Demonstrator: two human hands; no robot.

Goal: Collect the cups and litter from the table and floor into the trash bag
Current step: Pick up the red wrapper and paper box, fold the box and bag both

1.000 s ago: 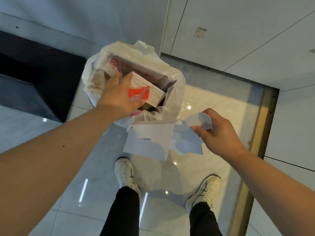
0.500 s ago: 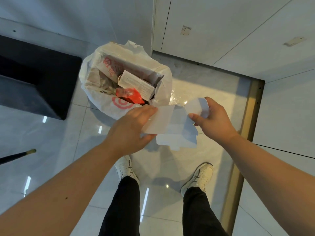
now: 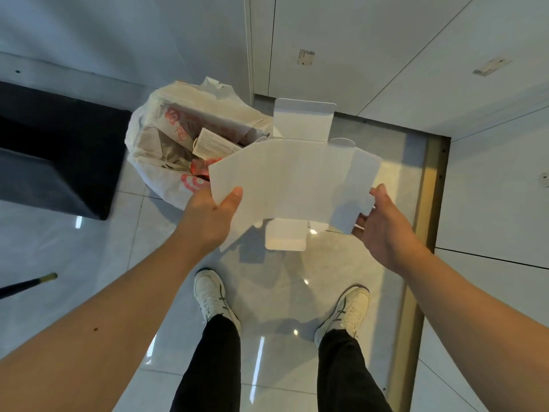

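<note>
A flattened white cardboard box is spread out between both hands, above the floor and just right of the trash bag. My left hand pinches its left edge, thumb on top. My right hand grips its right edge from below. The white plastic trash bag with red print stands open on the floor, holding a printed white carton, red packaging and crumpled paper. The cardboard hides the bag's right rim.
A black block stands on the floor left of the bag. A thin dark rod pokes in at the left edge. White cabinet panels and a brass floor strip run along the right. My shoes are on glossy tiles.
My left hand let go of the red-and-white carton into the bag, then came over and took the left edge of the cardboard. Both hands have unfolded the cardboard flat and lifted it.
</note>
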